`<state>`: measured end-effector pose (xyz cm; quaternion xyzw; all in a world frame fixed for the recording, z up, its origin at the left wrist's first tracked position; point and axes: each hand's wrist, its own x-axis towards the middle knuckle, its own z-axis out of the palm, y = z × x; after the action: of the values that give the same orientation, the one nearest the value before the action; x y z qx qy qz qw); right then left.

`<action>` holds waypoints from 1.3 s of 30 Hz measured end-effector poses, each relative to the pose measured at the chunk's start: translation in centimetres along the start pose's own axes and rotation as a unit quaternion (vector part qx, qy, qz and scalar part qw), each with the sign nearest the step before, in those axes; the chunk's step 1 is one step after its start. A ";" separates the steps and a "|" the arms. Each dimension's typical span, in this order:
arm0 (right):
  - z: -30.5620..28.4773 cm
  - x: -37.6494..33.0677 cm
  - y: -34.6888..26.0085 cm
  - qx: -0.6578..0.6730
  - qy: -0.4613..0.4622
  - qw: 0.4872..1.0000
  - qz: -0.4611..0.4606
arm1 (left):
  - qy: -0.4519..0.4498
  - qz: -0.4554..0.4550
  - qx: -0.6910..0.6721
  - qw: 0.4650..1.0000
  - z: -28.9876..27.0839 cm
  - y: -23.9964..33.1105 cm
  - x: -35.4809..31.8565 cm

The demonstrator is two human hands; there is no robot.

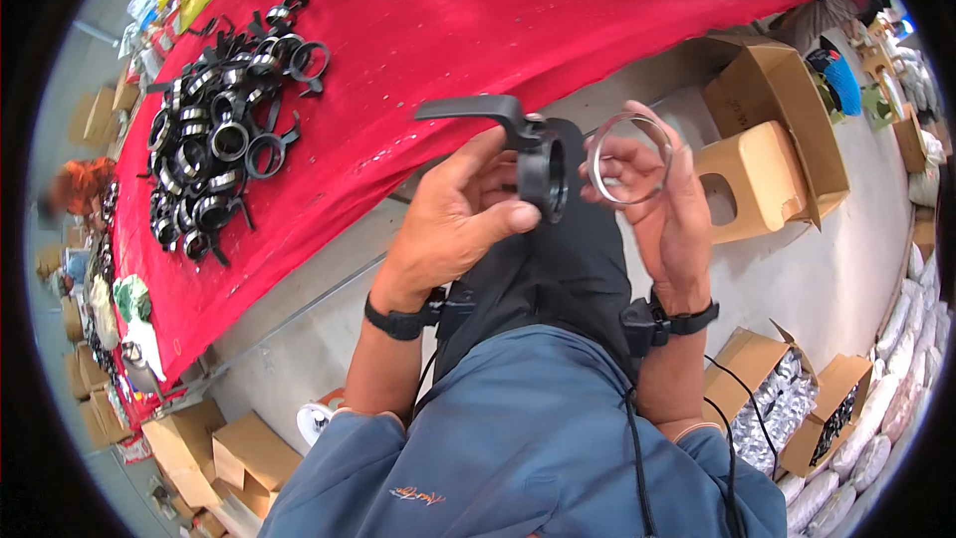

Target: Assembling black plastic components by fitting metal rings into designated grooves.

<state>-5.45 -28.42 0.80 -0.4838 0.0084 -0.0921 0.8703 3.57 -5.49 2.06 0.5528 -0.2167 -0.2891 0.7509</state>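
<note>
Slim gap between the black levered ring (533,179) and thin silver metal ring (595,169), but loads of room mid-way across the red cloth (428,40); heaped black-and-silver rings (194,130) block its left.

Wears a blue-grey shirt (568,418) with orange lettering (418,494). Shows black trousers (553,284) past the shirt's hem, black straps (396,325) beyond its sleeves (344,443).
</note>
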 end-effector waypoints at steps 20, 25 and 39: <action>4.7 -1.1 1.9 -0.341 -0.006 0.931 -0.132 | -0.015 0.118 0.131 0.984 -0.8 -0.2 -0.3; 3.7 -1.3 2.1 -0.311 -0.010 0.940 -0.139 | -0.004 0.086 0.161 0.983 0.3 0.8 0.2; 4.2 -1.7 2.4 -0.301 0.009 0.946 -0.119 | -0.012 0.086 0.215 0.973 0.5 0.5 0.6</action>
<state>-6.37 -23.35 0.92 -0.7198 -0.0140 -0.1925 0.6668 3.77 -6.19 2.68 0.6770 -0.3288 -0.1770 0.6342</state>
